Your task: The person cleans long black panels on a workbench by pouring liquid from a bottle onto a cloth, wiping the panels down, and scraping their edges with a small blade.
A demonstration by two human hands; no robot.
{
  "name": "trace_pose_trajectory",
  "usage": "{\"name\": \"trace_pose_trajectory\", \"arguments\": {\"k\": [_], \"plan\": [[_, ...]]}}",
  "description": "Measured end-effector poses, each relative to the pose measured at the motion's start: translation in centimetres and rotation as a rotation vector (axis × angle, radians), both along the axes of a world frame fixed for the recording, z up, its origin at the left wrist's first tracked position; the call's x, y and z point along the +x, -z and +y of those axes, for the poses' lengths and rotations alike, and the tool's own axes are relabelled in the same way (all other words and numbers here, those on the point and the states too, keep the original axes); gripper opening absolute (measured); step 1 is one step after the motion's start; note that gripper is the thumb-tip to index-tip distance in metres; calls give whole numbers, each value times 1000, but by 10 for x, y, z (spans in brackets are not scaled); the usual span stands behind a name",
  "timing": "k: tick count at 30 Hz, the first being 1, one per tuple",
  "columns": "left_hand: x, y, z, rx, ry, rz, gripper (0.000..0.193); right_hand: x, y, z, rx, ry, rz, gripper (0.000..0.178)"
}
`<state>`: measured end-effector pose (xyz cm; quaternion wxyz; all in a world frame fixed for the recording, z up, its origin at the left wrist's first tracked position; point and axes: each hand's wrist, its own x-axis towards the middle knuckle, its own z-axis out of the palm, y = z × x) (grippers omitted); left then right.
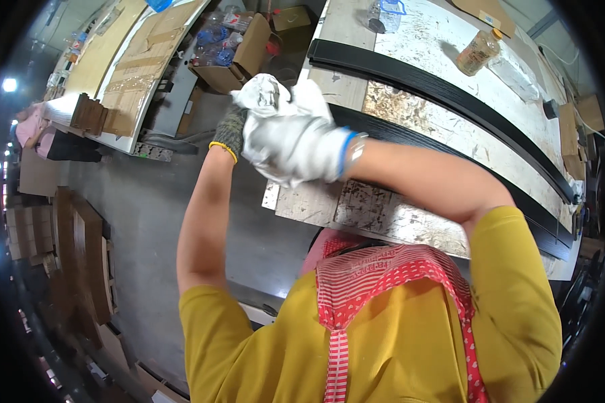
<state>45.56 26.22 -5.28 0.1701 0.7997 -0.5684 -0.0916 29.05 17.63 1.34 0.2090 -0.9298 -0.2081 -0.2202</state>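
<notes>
A bunched white cloth (265, 94) is held up between my hands, off the left end of the workbench. My left hand (230, 129), in a dark grey knit glove with a yellow cuff, grips the cloth from its left side; most of its fingers are behind the folds. In a white glove with a blue cuff, my right hand (302, 149) is closed on the cloth from the right and is smeared by motion. Beneath my right wrist runs a long black ribbed strip (410, 140). Farther back on the bench lies a second long black strip (437, 94).
The white, stained workbench (437, 40) carries a bottle with an orange cap (479, 52) and a clear plastic jug (386, 17). At the far left stand a cardboard box of plastic bottles (232, 50) and a cardboard-covered table (144, 64). Another person (47, 138) is beyond that table.
</notes>
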Motion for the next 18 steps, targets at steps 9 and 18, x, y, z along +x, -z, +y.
{"name": "trace_pose_trajectory", "arguments": {"k": [9,18], "plan": [[-199,-50,-53,-599,138,-354,24,-91,-98,-123,1139,396,661,49],[-239,14,-74,-291,340,938,52,28,-2,7,-158,-39,443,30]]}}
